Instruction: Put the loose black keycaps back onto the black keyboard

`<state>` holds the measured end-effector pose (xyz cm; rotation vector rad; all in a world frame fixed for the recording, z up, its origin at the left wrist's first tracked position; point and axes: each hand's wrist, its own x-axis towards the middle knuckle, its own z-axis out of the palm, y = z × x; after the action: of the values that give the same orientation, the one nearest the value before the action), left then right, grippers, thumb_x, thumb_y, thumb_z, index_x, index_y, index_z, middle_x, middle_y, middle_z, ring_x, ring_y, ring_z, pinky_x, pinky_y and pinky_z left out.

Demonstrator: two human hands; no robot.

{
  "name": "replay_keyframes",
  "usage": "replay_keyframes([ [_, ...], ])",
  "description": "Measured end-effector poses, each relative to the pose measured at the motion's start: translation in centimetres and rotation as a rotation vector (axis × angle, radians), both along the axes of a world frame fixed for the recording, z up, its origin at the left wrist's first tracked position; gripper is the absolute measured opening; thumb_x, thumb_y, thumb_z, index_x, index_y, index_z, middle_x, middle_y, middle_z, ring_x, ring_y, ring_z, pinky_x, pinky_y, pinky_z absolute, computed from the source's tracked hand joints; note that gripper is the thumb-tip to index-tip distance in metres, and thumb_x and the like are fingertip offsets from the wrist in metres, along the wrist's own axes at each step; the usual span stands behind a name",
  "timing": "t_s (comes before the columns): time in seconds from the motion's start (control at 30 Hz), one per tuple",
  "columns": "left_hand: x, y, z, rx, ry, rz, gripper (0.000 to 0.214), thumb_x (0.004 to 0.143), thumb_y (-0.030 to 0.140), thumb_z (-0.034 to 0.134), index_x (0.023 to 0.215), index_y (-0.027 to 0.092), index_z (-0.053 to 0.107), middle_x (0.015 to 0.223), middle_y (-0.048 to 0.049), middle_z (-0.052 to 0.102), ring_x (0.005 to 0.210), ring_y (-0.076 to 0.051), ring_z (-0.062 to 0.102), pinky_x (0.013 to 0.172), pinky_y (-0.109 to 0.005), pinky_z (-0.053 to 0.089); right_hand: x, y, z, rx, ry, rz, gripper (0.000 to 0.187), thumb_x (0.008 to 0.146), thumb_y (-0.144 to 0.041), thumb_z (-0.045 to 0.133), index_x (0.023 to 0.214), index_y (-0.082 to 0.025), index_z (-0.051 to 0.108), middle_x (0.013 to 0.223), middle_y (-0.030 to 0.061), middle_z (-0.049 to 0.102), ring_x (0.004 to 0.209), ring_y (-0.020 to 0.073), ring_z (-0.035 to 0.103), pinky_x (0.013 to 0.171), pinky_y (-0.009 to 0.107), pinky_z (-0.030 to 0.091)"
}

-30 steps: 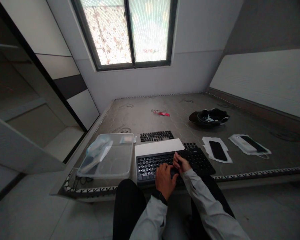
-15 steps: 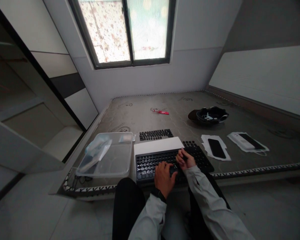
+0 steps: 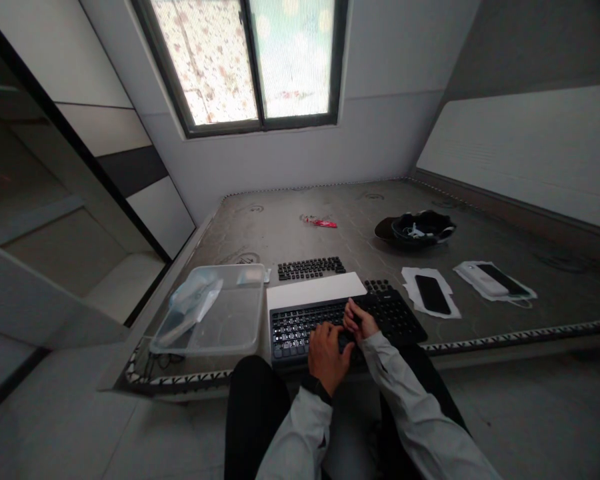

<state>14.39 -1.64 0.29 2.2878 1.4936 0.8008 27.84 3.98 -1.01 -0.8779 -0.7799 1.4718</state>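
Observation:
A black keyboard (image 3: 293, 337) lies across the near edge of the mattress; on its left part, many positions show small bright squares instead of keycaps. My left hand (image 3: 327, 353) rests on the middle of it, fingers lying over the keys and thumb held apart. Just right of it, my right hand (image 3: 363, 325) is closed in a pinch above the keyboard; whatever it grips is dark and too small to make out. Behind the keyboard, partly under it, is a flat white sheet or box (image 3: 315, 290). Loose black keycaps (image 3: 311, 268) stand in rows beyond that, with a smaller keycap group (image 3: 379, 287) to the right.
A clear plastic bin (image 3: 235, 333) with bags inside stands left. On the right lie a phone (image 3: 433, 295) on white paper, and a white device (image 3: 486, 280) beside another dark phone. Farther back are a dark cap (image 3: 415, 230) and a red packet (image 3: 323, 223) on the mattress (image 3: 270, 233).
My right hand has moved a little left along the keyboard, closer to my left hand, still pinched. My left hand stays almost where it was. The view has shifted slightly.

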Motion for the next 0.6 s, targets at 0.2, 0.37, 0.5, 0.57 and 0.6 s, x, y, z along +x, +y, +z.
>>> replay_keyframes([
  [0.2, -0.1, 0.1, 0.0, 0.005, 0.005, -0.010, 0.029, 0.081, 0.033, 0.066, 0.107, 0.026, 0.058, 0.104, -0.0025, 0.055, 0.100, -0.021, 0.050, 0.087, -0.036, 0.039, -0.1, 0.4, 0.0, 0.005, -0.032, -0.010, 0.052, 0.067, -0.066, 0.066, 0.053, -0.022, 0.042, 0.033, -0.0090, 0.026, 0.032, 0.0064, 0.020, 0.036, 0.024, 0.018],
  [0.37, -0.1, 0.1, 0.0, -0.002, 0.021, 0.002, 0.028, 0.080, 0.033, 0.065, 0.106, 0.025, 0.058, 0.103, -0.0025, 0.054, 0.100, -0.021, 0.050, 0.087, -0.036, 0.038, -0.5, 0.6, 0.3, 0.006, -0.058, -0.015, 0.052, 0.067, -0.066, 0.066, 0.052, -0.022, 0.042, 0.032, -0.0098, 0.024, 0.031, 0.0055, 0.019, 0.035, 0.023, 0.016],
  [0.5, 0.0, 0.1, 0.1, -0.005, 0.024, 0.005, 0.027, 0.080, 0.032, 0.066, 0.105, 0.025, 0.058, 0.104, -0.0029, 0.054, 0.100, -0.022, 0.049, 0.088, -0.037, 0.038, -1.0, 0.6, 0.3, 0.015, -0.094, -0.045, 0.053, 0.065, -0.065, 0.069, 0.051, -0.022, 0.041, 0.033, -0.0105, 0.024, 0.031, 0.0049, 0.017, 0.034, 0.022, 0.016],
  [0.57, 0.0, 0.1, 0.1, -0.008, 0.024, 0.011, 0.026, 0.079, 0.030, 0.066, 0.102, 0.024, 0.058, 0.103, -0.0030, 0.054, 0.100, -0.022, 0.049, 0.088, -0.037, 0.038, -1.2, 0.5, 0.1, 0.021, -0.116, -0.080, 0.053, 0.062, -0.064, 0.072, 0.052, -0.022, 0.042, 0.036, -0.0098, 0.028, 0.032, 0.0049, 0.020, 0.034, 0.022, 0.017],
  [0.6, 0.0, 0.1, 0.1, -0.009, 0.020, 0.010, 0.025, 0.079, 0.029, 0.066, 0.102, 0.024, 0.058, 0.103, -0.0029, 0.054, 0.099, -0.022, 0.050, 0.088, -0.037, 0.038, -1.3, 0.4, 0.0, 0.026, -0.127, -0.103, 0.054, 0.061, -0.064, 0.073, 0.052, -0.021, 0.042, 0.038, -0.0093, 0.030, 0.033, 0.0050, 0.022, 0.034, 0.022, 0.017],
])
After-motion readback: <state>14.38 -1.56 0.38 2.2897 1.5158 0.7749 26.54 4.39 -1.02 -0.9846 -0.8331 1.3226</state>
